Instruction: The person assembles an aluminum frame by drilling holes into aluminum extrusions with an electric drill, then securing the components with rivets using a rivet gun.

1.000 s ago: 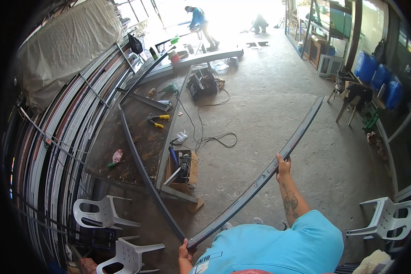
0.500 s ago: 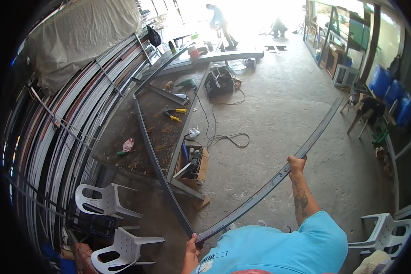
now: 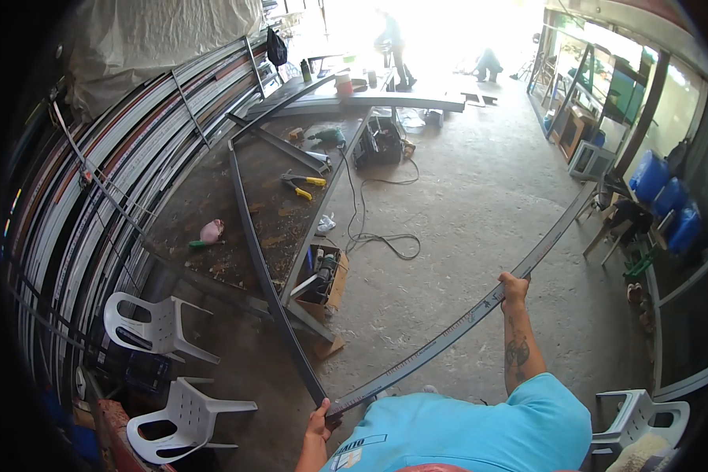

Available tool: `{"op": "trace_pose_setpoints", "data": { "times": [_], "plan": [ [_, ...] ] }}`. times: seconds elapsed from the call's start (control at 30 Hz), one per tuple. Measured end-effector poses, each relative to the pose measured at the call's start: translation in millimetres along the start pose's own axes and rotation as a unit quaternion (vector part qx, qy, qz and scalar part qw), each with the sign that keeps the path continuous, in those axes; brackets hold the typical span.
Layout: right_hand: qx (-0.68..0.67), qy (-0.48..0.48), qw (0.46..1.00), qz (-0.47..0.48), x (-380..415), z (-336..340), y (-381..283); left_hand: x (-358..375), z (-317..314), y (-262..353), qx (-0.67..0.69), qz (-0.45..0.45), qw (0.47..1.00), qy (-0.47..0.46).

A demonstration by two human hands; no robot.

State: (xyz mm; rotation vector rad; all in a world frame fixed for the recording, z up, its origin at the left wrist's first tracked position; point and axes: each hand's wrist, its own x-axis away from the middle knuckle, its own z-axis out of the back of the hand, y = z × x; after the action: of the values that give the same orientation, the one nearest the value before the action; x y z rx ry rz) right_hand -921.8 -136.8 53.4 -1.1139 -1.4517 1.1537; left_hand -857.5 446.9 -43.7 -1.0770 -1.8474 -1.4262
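Observation:
My left hand point(image 3: 320, 422) is closed at a corner where a dark metal bar point(image 3: 261, 271) meets a grey metal bar with printed film point(image 3: 433, 348). Further along this film-covered bar, my right hand point(image 3: 514, 288) wraps round it; its far end points to the upper right. The dark bar runs up over the edge of a worn workbench point(image 3: 177, 224) and meets another dark bar point(image 3: 291, 100) at its far end. On the bench lie a yellow-handled tool point(image 3: 303, 186), a green power drill point(image 3: 325, 137) and a pink-and-green item point(image 3: 209, 234).
Long profiles fill a rack point(image 3: 94, 189) on the left. White plastic chairs point(image 3: 162, 322) stand at lower left and a white chair point(image 3: 641, 417) at lower right. A cable point(image 3: 385, 250) crosses the floor near a cardboard box point(image 3: 330, 279). Two people are in the bright background.
The view has shifted slightly. The film-covered bar's far end appears a little lower, near the stool on the right. Both hands keep their hold.

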Motion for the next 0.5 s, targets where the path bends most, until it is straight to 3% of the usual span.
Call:
{"op": "trace_pose_setpoints", "data": {
  "times": [0.07, 0.3, 0.37, 0.5],
  "plan": [
    [0.002, 0.023, 1.0, -0.007, 4.4, -2.0, -3.2, -0.4, 3.2, 10.1, 0.021, 0.046, 0.998, -0.039],
    [0.013, 0.05, 0.998, -0.019, 19.0, -5.0, -9.4, -18.4, 25.7, 6.1, 0.006, 0.015, 0.998, -0.063],
    [0.003, 0.041, 0.999, -0.005, 15.7, -4.4, -0.9, 8.0, 5.6, 20.2, -0.072, -0.022, 0.997, 0.002],
    [-0.009, 0.035, 0.999, -0.003, 20.8, -6.3, -4.7, -3.2, 14.2, 21.2, -0.111, -0.024, 0.993, 0.013]
  ]
}}
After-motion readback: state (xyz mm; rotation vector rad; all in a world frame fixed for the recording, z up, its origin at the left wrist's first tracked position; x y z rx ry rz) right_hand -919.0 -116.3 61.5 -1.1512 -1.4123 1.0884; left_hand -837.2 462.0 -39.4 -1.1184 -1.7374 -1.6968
